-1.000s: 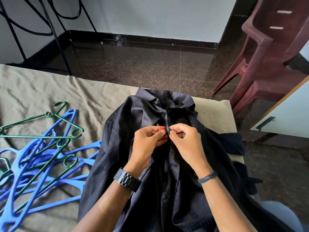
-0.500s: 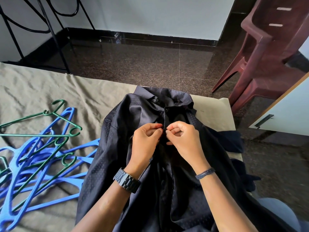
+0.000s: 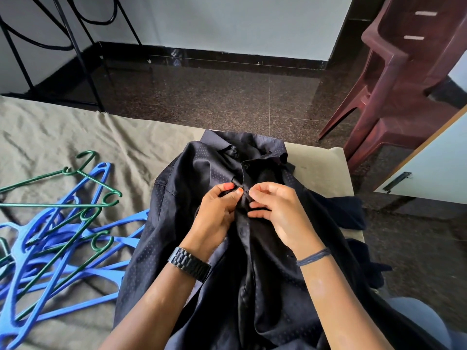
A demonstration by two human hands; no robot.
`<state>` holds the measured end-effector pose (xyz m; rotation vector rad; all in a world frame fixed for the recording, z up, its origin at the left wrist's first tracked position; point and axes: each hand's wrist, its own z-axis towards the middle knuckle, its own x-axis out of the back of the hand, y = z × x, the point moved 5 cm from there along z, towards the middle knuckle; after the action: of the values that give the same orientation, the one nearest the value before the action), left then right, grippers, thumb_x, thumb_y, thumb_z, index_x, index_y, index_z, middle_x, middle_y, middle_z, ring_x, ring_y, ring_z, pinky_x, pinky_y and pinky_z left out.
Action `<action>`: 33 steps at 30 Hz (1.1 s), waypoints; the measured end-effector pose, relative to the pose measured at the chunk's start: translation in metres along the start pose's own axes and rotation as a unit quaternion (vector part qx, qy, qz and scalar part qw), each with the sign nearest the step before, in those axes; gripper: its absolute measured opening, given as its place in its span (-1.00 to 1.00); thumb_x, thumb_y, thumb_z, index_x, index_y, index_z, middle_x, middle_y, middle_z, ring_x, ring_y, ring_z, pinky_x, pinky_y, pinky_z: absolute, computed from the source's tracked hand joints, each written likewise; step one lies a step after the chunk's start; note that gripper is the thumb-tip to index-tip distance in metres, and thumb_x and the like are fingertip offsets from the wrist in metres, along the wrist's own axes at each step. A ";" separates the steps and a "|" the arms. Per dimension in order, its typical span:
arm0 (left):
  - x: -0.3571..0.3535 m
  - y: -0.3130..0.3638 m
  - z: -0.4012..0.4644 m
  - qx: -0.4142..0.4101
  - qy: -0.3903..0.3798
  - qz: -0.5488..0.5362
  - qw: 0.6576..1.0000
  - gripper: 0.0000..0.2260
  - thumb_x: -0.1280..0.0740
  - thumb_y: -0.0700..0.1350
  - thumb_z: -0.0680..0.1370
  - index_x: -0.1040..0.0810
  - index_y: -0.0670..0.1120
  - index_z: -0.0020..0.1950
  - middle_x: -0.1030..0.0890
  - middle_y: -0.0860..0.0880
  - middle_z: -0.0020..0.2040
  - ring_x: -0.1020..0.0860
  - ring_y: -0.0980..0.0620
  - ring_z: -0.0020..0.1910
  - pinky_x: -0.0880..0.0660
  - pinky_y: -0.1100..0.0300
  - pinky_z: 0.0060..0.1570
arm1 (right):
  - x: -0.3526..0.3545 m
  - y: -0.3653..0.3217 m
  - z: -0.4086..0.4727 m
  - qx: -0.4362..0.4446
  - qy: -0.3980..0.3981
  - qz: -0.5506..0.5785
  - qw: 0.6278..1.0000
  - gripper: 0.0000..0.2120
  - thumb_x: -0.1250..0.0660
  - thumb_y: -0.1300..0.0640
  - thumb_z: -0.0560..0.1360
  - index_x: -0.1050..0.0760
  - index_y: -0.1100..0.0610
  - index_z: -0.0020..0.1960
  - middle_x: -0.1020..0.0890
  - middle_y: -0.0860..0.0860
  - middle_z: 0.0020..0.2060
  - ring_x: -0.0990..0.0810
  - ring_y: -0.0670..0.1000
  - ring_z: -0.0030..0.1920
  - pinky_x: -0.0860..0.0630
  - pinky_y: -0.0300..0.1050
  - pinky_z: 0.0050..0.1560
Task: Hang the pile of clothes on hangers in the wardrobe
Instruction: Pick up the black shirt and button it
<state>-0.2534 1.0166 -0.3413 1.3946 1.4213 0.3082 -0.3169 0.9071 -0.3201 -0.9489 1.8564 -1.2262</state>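
So the shirt (image 3: 202,236) is spread on the bed (image 3: 63,137), collar at the far edge. Both hands meet on its front placket, left hand (image 3: 214,215) beside right hand (image 3: 278,213), just below the collar. The hangers (image 3: 58,236) are piled on the bed left of the shirt, touching its side. More clothes (image 3: 353,215) sit right of it. Stacked chairs (image 3: 404,84) stand on the floor far right, a metal stand (image 3: 75,51) far left.

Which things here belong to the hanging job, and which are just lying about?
Job: shirt, pinched at its placket by left hand and right hand; blue hangers; green hangers; dark clothes; wardrobe door.
Lying about: chairs; metal stand.
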 end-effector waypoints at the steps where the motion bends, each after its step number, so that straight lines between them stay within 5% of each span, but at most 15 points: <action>1: -0.001 0.000 0.001 -0.005 -0.004 -0.001 1.000 -0.86 -0.28 -0.35 0.54 -0.46 -0.12 -0.03 -0.62 -0.06 -0.27 -0.56 0.05 -0.30 -0.51 0.22 -0.23 | -0.002 0.001 0.000 -0.031 -0.003 0.053 0.998 -0.93 -0.32 0.29 0.52 -0.56 0.21 -0.13 -0.56 0.06 -0.26 -0.56 -0.05 -0.30 -0.56 -0.19 -0.32; 3: 0.001 0.006 0.003 -0.081 0.015 0.130 0.988 -0.88 -0.33 -0.31 0.53 -0.47 -0.11 -0.04 -0.62 -0.05 -0.26 -0.53 0.04 -0.28 -0.47 0.21 -0.21 | 0.001 0.005 0.002 -0.032 0.036 0.033 0.998 -0.96 -0.33 0.25 0.53 -0.55 0.20 -0.08 -0.56 0.05 -0.25 -0.54 -0.05 -0.31 -0.52 -0.21 -0.37; 7: 0.002 0.016 0.002 -0.224 0.020 0.465 0.856 -0.81 -0.31 -0.34 0.49 -0.58 -0.04 -0.10 -0.66 0.09 -0.20 -0.61 0.21 -0.19 -0.47 0.40 -0.10 | -0.004 -0.003 -0.018 0.131 0.118 -0.329 0.928 -0.88 -0.40 0.14 0.47 -0.50 0.08 -0.03 -0.55 -0.02 -0.28 -0.53 -0.07 -0.28 -0.49 -0.20 -0.24; 10: 0.009 0.010 -0.001 -0.190 -0.013 0.522 0.832 -0.66 -0.20 -0.42 0.43 -0.63 -0.05 -0.06 -0.66 0.09 -0.16 -0.60 0.31 -0.14 -0.42 0.51 -0.09 | -0.022 0.003 -0.035 0.155 0.060 -0.445 0.880 -0.83 -0.39 0.11 0.47 -0.42 0.05 -0.01 -0.51 -0.07 -0.12 -0.51 -0.06 -0.14 -0.43 -0.23 -0.11; 13: 0.018 0.007 -0.009 -0.174 0.018 0.511 0.842 -0.72 -0.30 -0.38 0.46 -0.59 -0.05 0.02 -0.66 0.08 -0.13 -0.60 0.25 -0.15 -0.45 0.51 -0.12 | -0.025 0.013 -0.038 0.138 0.025 -0.524 0.840 -0.80 -0.32 0.11 0.52 -0.38 0.05 0.11 -0.44 -0.06 0.05 -0.46 -0.03 0.09 -0.27 -0.31 -0.09; 18: 0.031 0.008 -0.023 -0.169 0.053 0.560 0.809 -0.86 -0.44 -0.22 0.44 -0.59 -0.02 -0.08 -0.61 0.11 -0.25 -0.57 0.21 -0.22 -0.51 0.30 -0.14 | -0.025 0.015 -0.036 0.128 0.016 -0.527 0.840 -0.61 -0.45 -0.05 0.42 -0.38 0.07 0.12 -0.39 -0.09 -0.03 -0.32 -0.12 -0.04 -0.28 -0.31 -0.07; 23: 0.041 0.007 -0.031 -0.180 0.051 0.585 0.789 -0.91 -0.45 -0.15 0.44 -0.64 -0.01 -0.09 -0.58 0.06 -0.21 -0.53 0.13 -0.22 -0.49 0.25 -0.09 | -0.006 0.013 -0.036 0.104 0.056 -0.449 0.886 -0.80 -0.41 0.20 0.40 -0.49 0.10 -0.01 -0.58 -0.08 -0.25 -0.58 -0.10 -0.20 -0.39 -0.42 -0.28; 27: 0.040 0.003 -0.033 -0.177 0.009 0.591 0.787 -0.90 -0.43 -0.11 0.48 -0.65 0.05 -0.03 -0.55 0.09 -0.20 -0.50 0.19 -0.25 -0.41 0.43 -0.18 | 0.007 0.009 -0.041 0.081 0.069 -0.397 0.912 -0.90 -0.35 0.23 0.46 -0.55 0.09 -0.05 -0.60 -0.15 -0.30 -0.58 -0.27 -0.30 -0.43 -0.48 -0.30; 30: 0.033 -0.001 -0.034 -0.188 0.002 0.625 0.758 -0.87 -0.39 -0.07 0.50 -0.63 0.08 0.03 -0.53 0.07 -0.16 -0.52 0.11 -0.17 -0.49 0.20 -0.09 | 0.005 0.012 -0.047 0.097 0.083 -0.399 0.908 -0.95 -0.37 0.13 0.48 -0.56 0.09 -0.15 -0.61 -0.12 -0.33 -0.58 -0.22 -0.27 -0.44 -0.40 -0.30; 33: 0.027 -0.004 -0.036 -0.191 -0.001 0.670 0.717 -0.80 -0.33 -0.05 0.52 -0.58 0.10 0.13 -0.50 0.08 -0.10 -0.53 0.04 -0.08 -0.51 0.07 -0.07 | -0.006 0.018 -0.048 0.119 0.079 -0.485 0.863 -0.71 -0.44 -0.12 0.40 -0.49 0.08 -0.16 -0.52 -0.13 -0.23 -0.49 -0.12 -0.19 -0.41 -0.26 -0.18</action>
<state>-0.2775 1.0549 -0.3433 1.8067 0.0263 1.4204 -0.3582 0.9373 -0.3215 -1.7696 1.2485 -2.1001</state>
